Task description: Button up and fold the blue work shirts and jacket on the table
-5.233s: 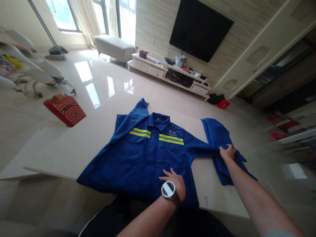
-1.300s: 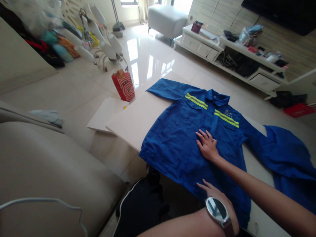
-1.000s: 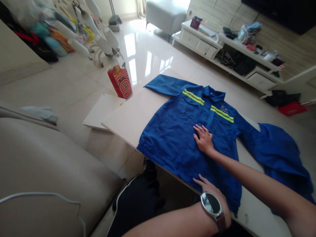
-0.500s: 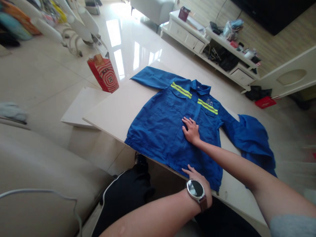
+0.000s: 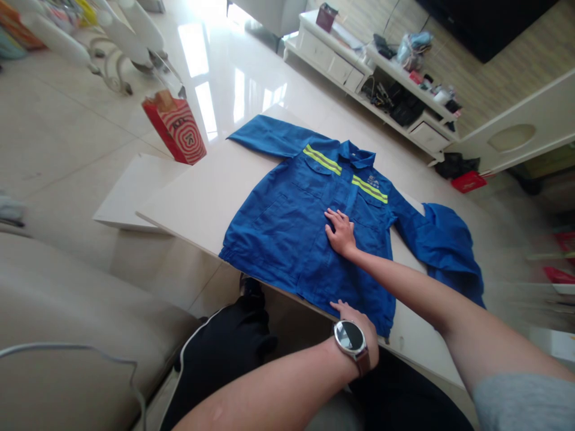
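A blue work jacket (image 5: 274, 203) with yellow-and-grey reflective strips lies front up, its collar at the far side. One sleeve stretches out to the left, while the other lies bunched at the right. My right hand (image 5: 341, 234) rests flat on the jacket's front below the chest strips, fingers spread. At the near hem is my left hand (image 5: 359, 318), wearing a round watch (image 5: 349, 337) on the wrist. Its visible fingers reach out over the hem fabric; the others are hidden behind the hand. Under the jacket is a pale tabletop (image 5: 188, 194).
A red-and-white paper bag (image 5: 177, 129) stands beyond the table's left end, near a white box-like surface (image 5: 135, 191). A beige sofa (image 5: 81, 293) is at the near left. Along the far wall runs a white cabinet (image 5: 335, 63) with various items on it.
The whole scene has shifted slightly left and up in view as the camera moved. Both hands keep nearly the same places on the jacket.
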`<state>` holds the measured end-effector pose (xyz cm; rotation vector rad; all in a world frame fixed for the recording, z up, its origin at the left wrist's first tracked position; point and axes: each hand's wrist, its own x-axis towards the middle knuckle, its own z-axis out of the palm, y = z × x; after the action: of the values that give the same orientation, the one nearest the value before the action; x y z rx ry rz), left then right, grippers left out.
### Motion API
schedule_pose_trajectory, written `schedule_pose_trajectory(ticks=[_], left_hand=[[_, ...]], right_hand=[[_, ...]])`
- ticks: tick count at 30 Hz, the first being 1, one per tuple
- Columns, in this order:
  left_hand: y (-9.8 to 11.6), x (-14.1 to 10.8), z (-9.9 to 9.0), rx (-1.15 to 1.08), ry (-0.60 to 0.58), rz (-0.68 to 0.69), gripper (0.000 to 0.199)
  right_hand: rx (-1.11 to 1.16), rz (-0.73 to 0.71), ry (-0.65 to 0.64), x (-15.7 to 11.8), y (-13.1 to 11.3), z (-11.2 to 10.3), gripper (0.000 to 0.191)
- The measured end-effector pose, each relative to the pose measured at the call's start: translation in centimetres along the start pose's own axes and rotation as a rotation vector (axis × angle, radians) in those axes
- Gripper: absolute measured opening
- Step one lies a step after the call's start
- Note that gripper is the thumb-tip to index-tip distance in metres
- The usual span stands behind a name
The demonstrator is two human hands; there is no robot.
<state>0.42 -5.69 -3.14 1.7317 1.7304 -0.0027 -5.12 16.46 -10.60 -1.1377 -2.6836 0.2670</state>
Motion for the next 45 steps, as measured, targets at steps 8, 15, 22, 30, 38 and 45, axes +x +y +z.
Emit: schedule_pose_trajectory(ticks=[8,15,22,30,38,45], left_hand=[[0.5,0.2,0.7,-0.003,0.011,-0.013,0.050],[0.3,-0.4,-0.4,-0.002,-0.047,0.015,0.047],[-0.1,-1.0,-2.0,0.012,-0.106,0.068,0.048],[0.1,-0.7,-1.5,-0.024,-0.088,0.062,0.046],[-0.1,-0.6,-1.8,-0.038,-0.117,0.067,0.046],[0.1,-0.5,-1.3,-0.025,-0.107,0.060,0.048]], right_hand=[[0.009,0.001,-0.002,0.0,0.0,0.0,0.049],[0.002,0.006,-0.006,0.0,0.1,0.0,0.049],[-0.005,0.004,-0.009,0.0,0.0,-0.1,0.049],[0.004,0.002,-0.001,0.0,0.0,-0.1,0.049],[0.004,0.000,-0.001,0.0,0.0,-0.1,0.048],[0.012,0.003,0.002,0.0,0.1,-0.1,0.049]])
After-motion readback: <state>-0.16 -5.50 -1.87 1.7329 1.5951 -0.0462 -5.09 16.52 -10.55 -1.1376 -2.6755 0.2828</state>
